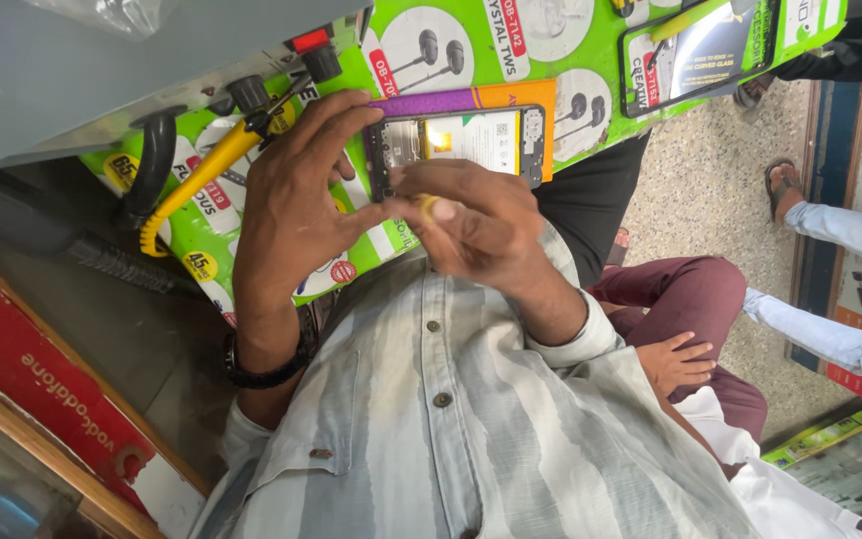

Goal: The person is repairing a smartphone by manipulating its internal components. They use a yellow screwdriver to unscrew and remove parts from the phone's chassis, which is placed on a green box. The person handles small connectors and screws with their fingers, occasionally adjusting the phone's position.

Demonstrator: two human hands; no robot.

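Note:
An opened phone (471, 140) with its back off lies across a green printed mat (551, 40), its white-labelled battery showing. My left hand (291, 215), with a black watch on the wrist, grips the phone's left end, fingers spread over its top edge. My right hand (481, 225) rests at the phone's near edge and pinches a small yellow piece (429, 207) between thumb and fingers. My striped grey shirt (451, 429) fills the lower middle of the view.
A grey machine box (102, 70) with black knobs and a red button stands at the upper left, beside a yellow-handled tool (202, 170). A red carton (42, 369) lies at the left. Another person in maroon trousers (680, 289) sits at the right; someone's jeans-clad legs (850, 230) stand beyond.

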